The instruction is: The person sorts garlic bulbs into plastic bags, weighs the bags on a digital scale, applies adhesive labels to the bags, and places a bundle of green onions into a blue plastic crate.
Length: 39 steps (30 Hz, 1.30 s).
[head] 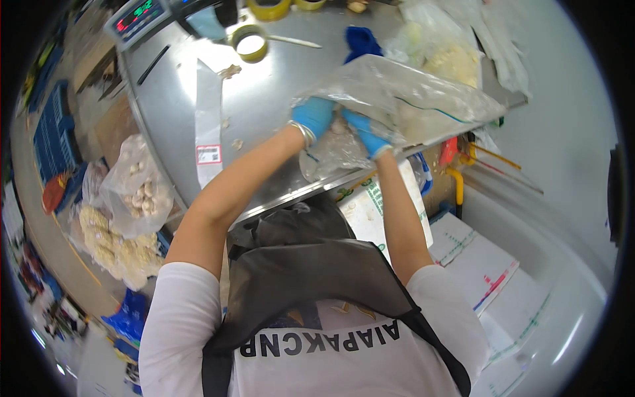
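A large clear plastic bag (436, 101) lies across the right part of the steel table, with smaller crumpled plastic under its near side. My left hand (313, 118), in a blue glove, grips the bag's left edge. My right hand (366, 133), also gloved in blue, is at the crumpled plastic, partly covered by the film; its hold is unclear. Pale contents, too blurred to name, show between the hands. Left of them a flat clear plastic strip with a printed label (209, 154) lies on the steel. Behind the bag is a dark blue cloth-like item (362, 43).
The steel table (263, 104) carries tape rolls (249, 44), a black pen-like stick (153, 64) and a digital scale (139, 20). Bags of peeled garlic (454, 64) stand at its far right. A bag of garlic bulbs (141, 196) is beyond the left edge; white boxes (476, 258) stand right.
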Tool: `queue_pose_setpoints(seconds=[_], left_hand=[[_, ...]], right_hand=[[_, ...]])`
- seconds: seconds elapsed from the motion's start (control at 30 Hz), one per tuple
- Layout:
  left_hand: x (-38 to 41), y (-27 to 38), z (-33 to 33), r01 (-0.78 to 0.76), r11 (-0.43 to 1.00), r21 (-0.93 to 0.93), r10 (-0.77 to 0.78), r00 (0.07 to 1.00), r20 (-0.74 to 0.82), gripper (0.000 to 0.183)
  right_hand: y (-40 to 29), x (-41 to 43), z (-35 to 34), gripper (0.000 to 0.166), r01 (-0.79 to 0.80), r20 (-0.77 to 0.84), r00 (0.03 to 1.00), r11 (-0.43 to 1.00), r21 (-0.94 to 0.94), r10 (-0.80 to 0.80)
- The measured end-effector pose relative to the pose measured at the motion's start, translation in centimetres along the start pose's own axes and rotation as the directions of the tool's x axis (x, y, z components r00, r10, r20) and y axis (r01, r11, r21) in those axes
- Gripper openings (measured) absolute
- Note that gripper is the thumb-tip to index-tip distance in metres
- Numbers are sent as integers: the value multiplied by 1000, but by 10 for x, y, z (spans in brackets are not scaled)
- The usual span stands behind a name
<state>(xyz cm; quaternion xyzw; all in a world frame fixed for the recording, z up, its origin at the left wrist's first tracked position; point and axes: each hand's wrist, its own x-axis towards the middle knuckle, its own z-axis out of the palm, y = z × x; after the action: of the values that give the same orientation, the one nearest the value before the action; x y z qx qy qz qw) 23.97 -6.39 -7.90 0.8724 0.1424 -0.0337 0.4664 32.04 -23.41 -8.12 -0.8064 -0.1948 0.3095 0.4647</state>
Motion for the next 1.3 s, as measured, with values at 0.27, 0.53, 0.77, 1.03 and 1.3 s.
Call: queue_pose_setpoints(seconds=[0.27, 0.53, 0.77, 1.03, 1.3], left_hand=[[-110, 41, -107, 254, -220, -942, 66, 967, 246, 50], [-308, -120, -157, -288, -165, -943, -495, 851, -174, 41], [-426, -248, -187, -415, 138, -899, -947, 210, -242, 25], [-446, -361, -201, 286, 528, -800, -726, -337, -600, 76], [-483, -341, -199, 78, 663, -745, -745, -24, -666, 80]], right_hand=[[-33, -68, -22, 68, -392, 386, 909, 631, 669, 156], [-152, -118, 98, 50, -585, 814, 581, 699, 411, 8], [-228, -91, 367, 51, -379, 990, 142, 925, 34, 22], [-209, -85, 609, 65, -517, 776, 548, 856, 22, 311], [-175, -90, 482, 32, -339, 877, 472, 936, 89, 88]])
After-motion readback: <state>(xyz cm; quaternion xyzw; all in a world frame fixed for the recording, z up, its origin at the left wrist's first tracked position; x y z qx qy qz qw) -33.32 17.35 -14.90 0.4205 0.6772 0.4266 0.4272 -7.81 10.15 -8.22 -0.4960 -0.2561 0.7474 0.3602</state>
